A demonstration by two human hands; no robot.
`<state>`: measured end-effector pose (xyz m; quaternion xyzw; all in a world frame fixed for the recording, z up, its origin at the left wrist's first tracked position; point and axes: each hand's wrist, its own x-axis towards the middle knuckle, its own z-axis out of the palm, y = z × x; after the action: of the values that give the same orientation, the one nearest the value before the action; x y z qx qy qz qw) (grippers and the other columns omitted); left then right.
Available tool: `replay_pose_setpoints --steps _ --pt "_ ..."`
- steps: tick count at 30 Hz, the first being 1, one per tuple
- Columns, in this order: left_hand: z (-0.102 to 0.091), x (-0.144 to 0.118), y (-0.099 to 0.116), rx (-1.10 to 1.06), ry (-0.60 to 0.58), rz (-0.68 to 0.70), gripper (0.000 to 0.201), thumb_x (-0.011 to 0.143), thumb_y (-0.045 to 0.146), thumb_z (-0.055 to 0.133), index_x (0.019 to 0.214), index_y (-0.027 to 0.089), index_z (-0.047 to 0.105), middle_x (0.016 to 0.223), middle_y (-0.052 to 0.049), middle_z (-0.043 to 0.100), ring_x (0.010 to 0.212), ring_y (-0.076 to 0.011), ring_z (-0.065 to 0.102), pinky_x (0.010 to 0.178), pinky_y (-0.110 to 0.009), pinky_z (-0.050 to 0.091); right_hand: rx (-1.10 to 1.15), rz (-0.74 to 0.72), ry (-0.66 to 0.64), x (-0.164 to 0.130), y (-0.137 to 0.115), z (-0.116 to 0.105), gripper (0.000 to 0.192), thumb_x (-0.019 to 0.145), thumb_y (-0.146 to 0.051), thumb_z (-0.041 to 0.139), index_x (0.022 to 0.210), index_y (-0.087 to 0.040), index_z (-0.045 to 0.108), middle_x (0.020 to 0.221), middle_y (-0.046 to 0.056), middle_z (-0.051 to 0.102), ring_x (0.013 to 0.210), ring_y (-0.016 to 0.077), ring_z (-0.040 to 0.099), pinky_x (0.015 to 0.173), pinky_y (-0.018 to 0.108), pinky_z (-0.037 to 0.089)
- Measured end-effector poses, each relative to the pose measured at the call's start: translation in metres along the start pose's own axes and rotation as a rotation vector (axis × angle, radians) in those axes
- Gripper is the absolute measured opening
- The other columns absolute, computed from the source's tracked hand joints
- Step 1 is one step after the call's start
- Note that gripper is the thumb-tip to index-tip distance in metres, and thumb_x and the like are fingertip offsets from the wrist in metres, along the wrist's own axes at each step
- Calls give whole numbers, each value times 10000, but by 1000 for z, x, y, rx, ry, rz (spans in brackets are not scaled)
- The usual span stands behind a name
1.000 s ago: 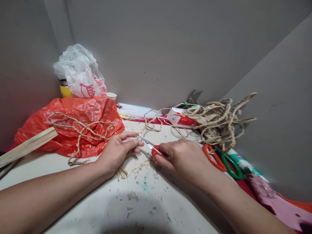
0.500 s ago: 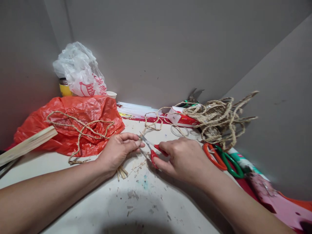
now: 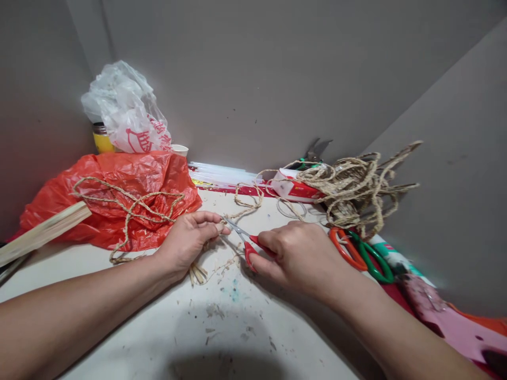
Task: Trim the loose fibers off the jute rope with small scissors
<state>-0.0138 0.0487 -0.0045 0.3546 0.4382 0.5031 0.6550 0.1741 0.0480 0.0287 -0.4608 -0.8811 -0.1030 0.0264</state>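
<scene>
The right hand (image 3: 303, 256) had its grip closed on the red plastic handles of a small pair of steel-bladed scissors (image 3: 246, 240), whose blades pointed up and left towards the other hand and stood slightly apart at the tips. The left hand (image 3: 189, 241) lay just beside those tips, its thumb and fingers pinched together on a short bundle of pale straw-like strips (image 3: 198, 273); the cut ends of the bundle stuck out below the palm and rested on the white, speckled surface (image 3: 222, 338). A thin length of tan jute twine (image 3: 245, 203) ran from the pinched fingers back across the surface towards the far wall. Loose pale fibres lay scattered between the two hands.

Left of the left hand, a crumpled red plastic bag (image 3: 119, 195) lay on the surface with a looping piece of thicker braided jute rope (image 3: 130, 211) draped over it. A pale wooden slat (image 3: 39, 235) lay at the bag's left end. Behind the bag stood a yellow jar (image 3: 102, 141) partly covered by a clear plastic bag with red print (image 3: 127, 116).

Right of the right hand, a larger pair of scissors with one orange and one green handle (image 3: 362, 253) lay near a tangled heap of jute rope (image 3: 356, 187), which rested partly on a red and white carton (image 3: 293, 189).
</scene>
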Motion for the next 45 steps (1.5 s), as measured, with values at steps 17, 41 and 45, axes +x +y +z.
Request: replay_pose_setpoints --steps 17,41,45 --pt "0 0 3 -13 55 76 298 642 151 707 909 142 576 666 -42 695 484 -59 512 472 -157 352 344 94 16 4 4 10 287 750 -298 483 487 -186 505 428 -44 439 432 84 311 470 245 188" --pt "-6 1 -5 -40 -176 -6 254 770 230 596 1000 156 517 772 -94 709 438 -80 460 416 -203 393 -93 50 97 5 2 9 329 772 -448 479 696 -165 629 590 52 617 526 157 488 606 307 260" --pt "-4 0 -4 -28 -159 -9 311 754 217 608 1045 145 527 736 -82 703 422 -76 452 425 -210 411 -122 65 116 6 3 10 329 779 -449 479 675 -168 615 578 49 617 518 157 497 625 313 270"
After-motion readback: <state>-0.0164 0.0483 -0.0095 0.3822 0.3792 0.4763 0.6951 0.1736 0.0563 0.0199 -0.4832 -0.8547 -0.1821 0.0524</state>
